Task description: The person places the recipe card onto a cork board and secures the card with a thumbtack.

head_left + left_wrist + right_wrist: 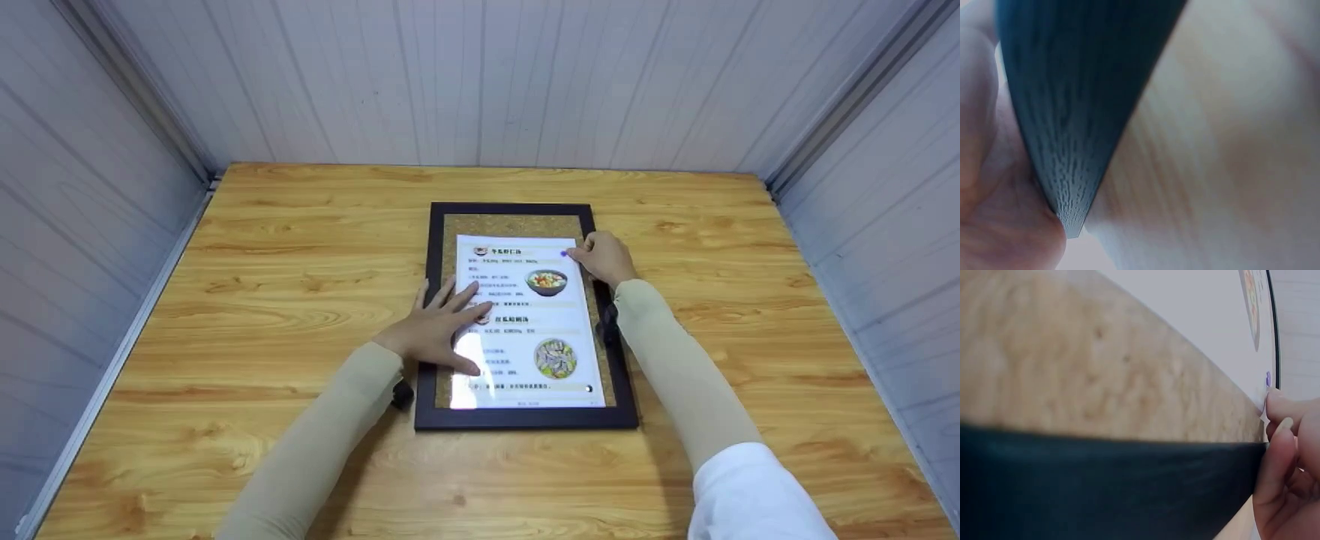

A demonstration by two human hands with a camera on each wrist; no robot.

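Note:
A white printed recipe sheet [517,360] with two food pictures lies on a cork board [517,224] with a dark frame [525,418]. My left hand [436,328] spreads its fingers over the sheet's left side, the palm crossing the frame's left bar; in the left wrist view this palm [1005,208] lies beside the dark bar. At the sheet's upper right corner, my right hand [606,256] pinches a small purple pushpin [564,253] with thumb and fingertip. The right wrist view shows the pin [1268,378] at the fingertip, partly hidden. A small dark round spot [589,388] marks the lower right corner.
The board lies on a wood-grain table [300,315]. Pale panelled walls [480,82] enclose the table at the back and on both sides. Dark wrist cameras [609,324] sit on both wrists, the right one over the frame's right bar.

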